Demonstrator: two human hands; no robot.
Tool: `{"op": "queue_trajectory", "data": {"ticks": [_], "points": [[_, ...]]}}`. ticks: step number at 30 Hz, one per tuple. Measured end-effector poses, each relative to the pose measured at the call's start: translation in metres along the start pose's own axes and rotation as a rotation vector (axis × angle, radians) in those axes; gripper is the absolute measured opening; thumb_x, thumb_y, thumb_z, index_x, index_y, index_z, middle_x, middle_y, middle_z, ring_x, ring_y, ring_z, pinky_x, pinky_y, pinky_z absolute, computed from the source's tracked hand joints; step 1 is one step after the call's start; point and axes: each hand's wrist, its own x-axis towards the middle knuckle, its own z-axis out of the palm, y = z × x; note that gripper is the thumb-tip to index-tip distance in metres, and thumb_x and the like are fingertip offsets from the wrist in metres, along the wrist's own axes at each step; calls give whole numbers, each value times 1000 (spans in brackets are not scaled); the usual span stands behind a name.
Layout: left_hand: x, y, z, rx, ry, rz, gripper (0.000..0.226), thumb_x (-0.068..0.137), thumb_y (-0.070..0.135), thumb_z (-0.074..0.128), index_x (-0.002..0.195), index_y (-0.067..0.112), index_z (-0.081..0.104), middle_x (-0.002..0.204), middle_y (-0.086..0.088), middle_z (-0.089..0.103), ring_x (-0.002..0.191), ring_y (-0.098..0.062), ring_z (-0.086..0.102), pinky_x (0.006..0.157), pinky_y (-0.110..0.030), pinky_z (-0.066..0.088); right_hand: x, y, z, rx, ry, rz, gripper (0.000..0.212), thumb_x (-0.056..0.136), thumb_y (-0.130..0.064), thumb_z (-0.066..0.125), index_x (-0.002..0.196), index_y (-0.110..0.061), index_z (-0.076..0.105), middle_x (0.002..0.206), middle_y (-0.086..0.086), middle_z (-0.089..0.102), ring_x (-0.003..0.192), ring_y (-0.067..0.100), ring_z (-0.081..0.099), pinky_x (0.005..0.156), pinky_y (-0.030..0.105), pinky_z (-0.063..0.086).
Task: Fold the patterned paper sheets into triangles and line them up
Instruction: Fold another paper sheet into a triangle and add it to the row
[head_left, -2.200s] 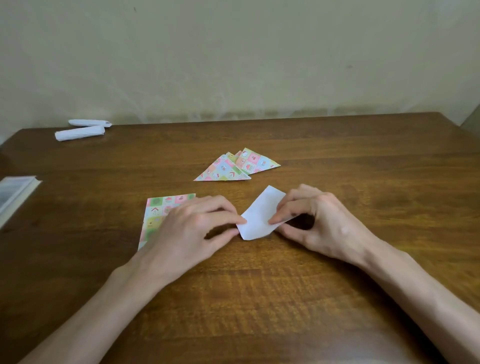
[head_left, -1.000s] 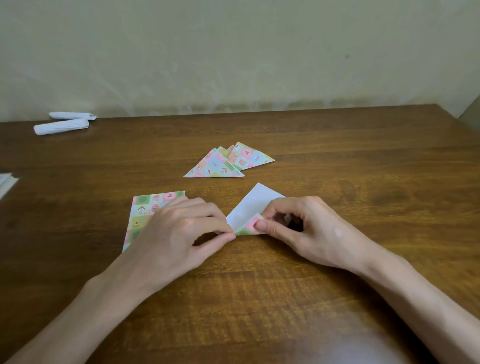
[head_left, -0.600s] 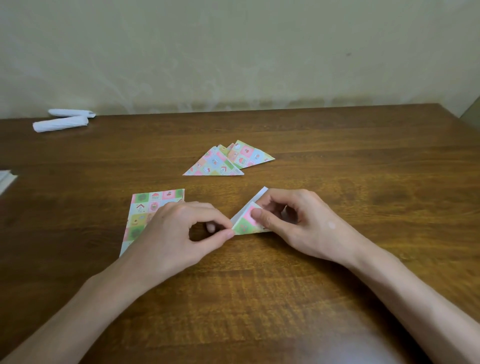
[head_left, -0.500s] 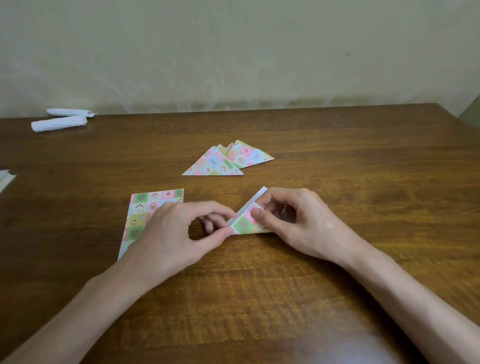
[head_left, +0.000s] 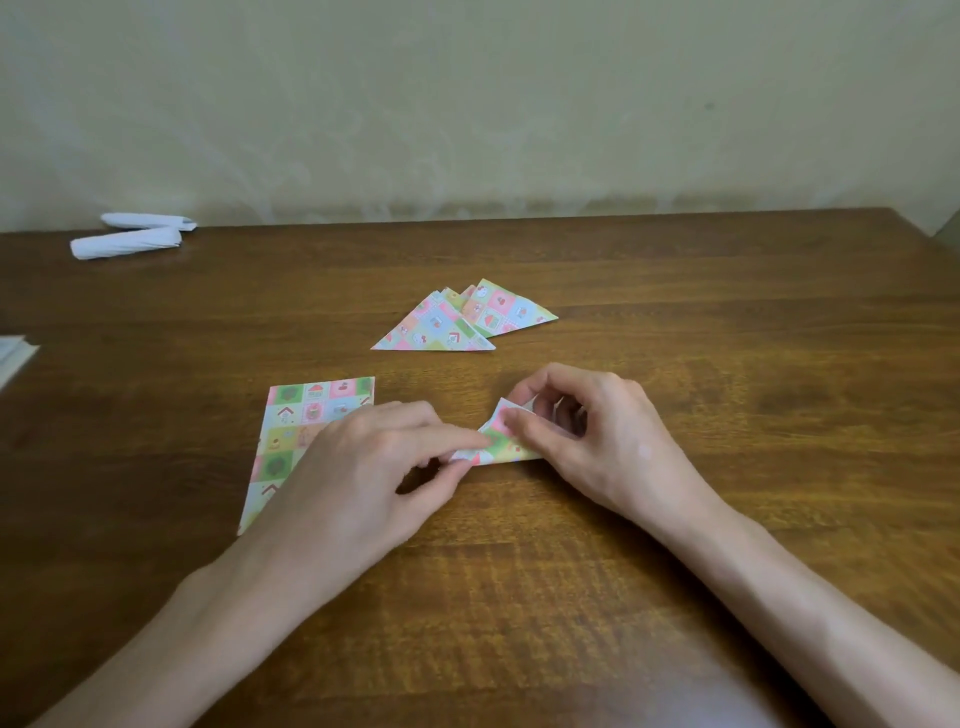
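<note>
head view: the wooden table (head_left: 727, 519) carries all. left hand (head_left: 358, 483) and right hand (head_left: 587, 441) both pinch the half-folded sheet (head_left: 501, 447) near the table middle, one at each end. flat patterned sheet (head_left: 306, 415) lies partly under the left hand. two finished triangles (head_left: 441, 327) overlap farther back. white rolls (head_left: 127, 241) lie far left.

A left hand (head_left: 358, 467) and right hand (head_left: 597, 441) pinch a half-folded patterned sheet (head_left: 501, 448) on a wooden table (head_left: 727, 338). Two folded triangles (head_left: 441, 327) overlap beyond. A flat sheet (head_left: 306, 415) lies partly hidden by the left hand.
</note>
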Motion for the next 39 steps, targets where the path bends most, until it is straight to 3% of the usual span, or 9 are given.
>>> {"op": "queue_trajectory", "data": {"ticks": [6,16,23,33,39], "points": [[-3,4,0,191,-11,140,31,96,33,62,124,33,74,93,15,58,80,-8,58,72,-34,52,0,-1,2,-13,36,-7,13,89,-41,77,92,-33,67,70,-11,62,66,10,58,68,32,50],[-7,8,-6,306,-79,117,33,94,42,57,123,38,72,92,16,51,77,-8,56,56,-31,50,0,3,5,-66,67,-73,12,88,-39,78,92,-35,67,81,-12,60,73,9,58,68,32,51],[-7,7,-6,318,-111,109,32,96,44,53,121,39,72,94,16,48,77,-7,54,52,-33,50,-2,3,2,-81,105,-78,13,86,-41,80,80,-33,72,78,-12,58,74,11,58,65,15,39],[-5,4,-3,324,-126,102,40,100,45,41,127,37,69,96,13,46,78,-8,49,55,-28,45,-20,7,-7,-231,30,-244,24,94,-51,64,107,-35,77,100,-18,59,93,8,53,79,29,49],[-6,5,-4,316,-148,102,38,97,42,51,131,36,68,96,14,45,79,-8,50,55,-32,52,-21,6,-7,-268,22,-265,25,96,-53,62,111,-39,77,104,-18,58,95,9,53,75,35,53]]}}
